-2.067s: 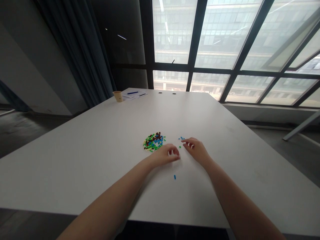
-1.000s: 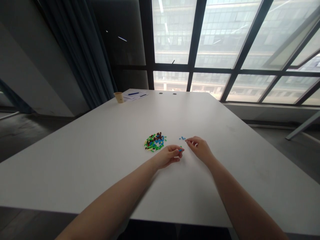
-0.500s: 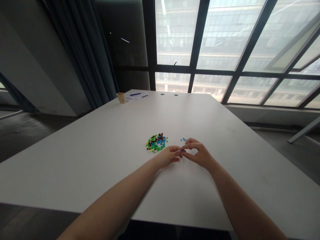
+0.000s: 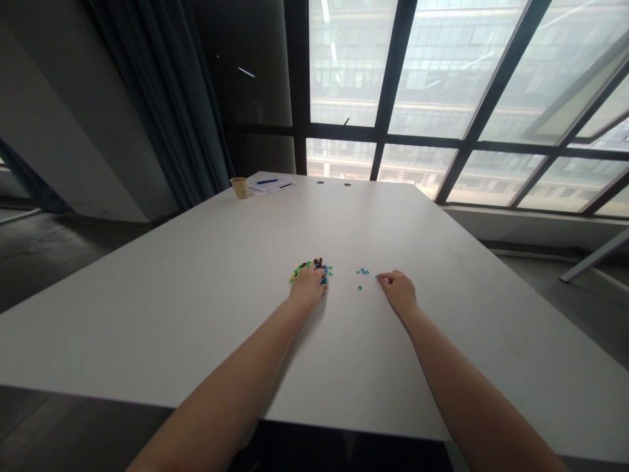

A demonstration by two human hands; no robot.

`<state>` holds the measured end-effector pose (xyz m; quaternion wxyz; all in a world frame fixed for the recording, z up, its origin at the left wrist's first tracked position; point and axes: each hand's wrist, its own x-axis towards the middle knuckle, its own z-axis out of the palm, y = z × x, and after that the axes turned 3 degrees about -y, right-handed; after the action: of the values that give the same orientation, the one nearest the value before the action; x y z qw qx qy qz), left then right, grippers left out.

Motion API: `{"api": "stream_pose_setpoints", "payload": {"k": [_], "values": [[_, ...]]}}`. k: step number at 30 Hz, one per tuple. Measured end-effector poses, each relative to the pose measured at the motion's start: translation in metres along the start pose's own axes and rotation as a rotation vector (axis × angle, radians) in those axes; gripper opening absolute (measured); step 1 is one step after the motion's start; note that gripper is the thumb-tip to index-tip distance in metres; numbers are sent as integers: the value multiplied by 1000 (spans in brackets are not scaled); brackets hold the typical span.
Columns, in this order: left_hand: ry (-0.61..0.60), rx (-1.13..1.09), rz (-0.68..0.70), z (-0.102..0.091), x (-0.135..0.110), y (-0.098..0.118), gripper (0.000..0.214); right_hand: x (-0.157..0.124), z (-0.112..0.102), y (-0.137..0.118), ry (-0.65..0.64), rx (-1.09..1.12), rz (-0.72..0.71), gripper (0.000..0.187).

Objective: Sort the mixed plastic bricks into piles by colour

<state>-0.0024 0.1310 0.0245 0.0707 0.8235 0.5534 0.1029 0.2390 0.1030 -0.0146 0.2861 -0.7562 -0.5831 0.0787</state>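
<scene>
A pile of small building bricks (image 4: pixel 318 261) in green, brown, blue and yellow lies on the white table. My left hand (image 4: pixel 307 284) rests over its near side, palm down, covering much of it. The fingers that show reach into the bricks and look apart, though their tips are partly hidden. To the right, my right hand (image 4: pixel 399 290) is close to the tabletop, thumb and forefinger pinched on a tiny blue brick (image 4: pixel 377 276). Between the hands sit a small group of blue bricks (image 4: pixel 363 271) and, nearer me, a single green brick (image 4: pixel 360 287).
The white table (image 4: pixel 196 314) stretches away toward large windows. At its far left are a tan paper cup (image 4: pixel 240 188) and papers with a blue pen (image 4: pixel 266 181). Two dark round discs (image 4: pixel 347 185) show near the far edge.
My hands have come apart from their meeting point over the table. The left went to the pile, the right moved rightward. A green brick now shows on the table between them.
</scene>
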Motion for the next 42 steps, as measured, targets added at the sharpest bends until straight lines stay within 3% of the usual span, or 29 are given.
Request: {"api": "stream_pose_setpoints", "payload": {"k": [7,14,20,25,30,35,42], "values": [[-44,-57,10,5,6,-5,14,22,6,-22,-87,-36,225,24],[-27,-54,15,6,6,-5,18,33,13,-18,-111,25,195,26],[16,-84,23,5,7,-1,17,17,-3,-1,-91,134,126,39],[40,-204,12,0,7,0,14,-4,-10,4,6,300,29,40],[56,-605,105,2,5,5,16,-13,-16,-13,-16,396,-60,36],[-49,-1078,153,8,2,24,18,-23,-21,-32,-82,395,-249,28],[-72,-1187,164,15,-3,36,18,-35,-31,-48,-78,427,-460,22]]}}
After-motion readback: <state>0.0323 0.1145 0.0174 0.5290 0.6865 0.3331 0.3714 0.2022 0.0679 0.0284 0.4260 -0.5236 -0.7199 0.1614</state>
